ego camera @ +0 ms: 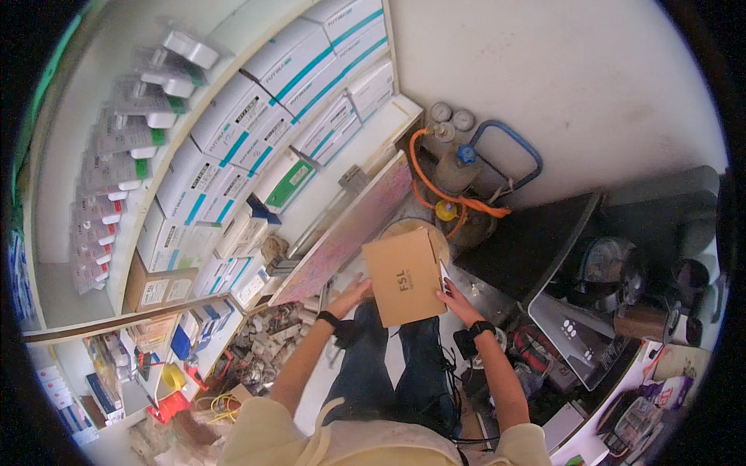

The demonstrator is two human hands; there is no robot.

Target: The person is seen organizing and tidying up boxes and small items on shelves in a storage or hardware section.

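Note:
A closed brown cardboard box point(402, 279) marked FSL is held above my knees, slightly tilted. My left hand point(351, 296) meets the box's left edge, with some of the fingers out of sight behind it. On the opposite side, my right hand point(457, 302) grips the lower right edge, its thumb near the front corner. A thin white piece point(444, 274), perhaps paper or a flap, sticks out between the box and the right fingers. Part of a round, tan stool-like top point(402, 226) shows behind the box. Black bands circle both wrists.
Shelves at left carry stacked white boxes point(233, 128) and a row of blister packs point(111, 175). Ahead stand gas cylinders point(457, 169) with gauges and an orange hose point(417, 157). A black panel point(524, 244) leans at right. Mixed metal parts point(274, 343) cover the floor at left.

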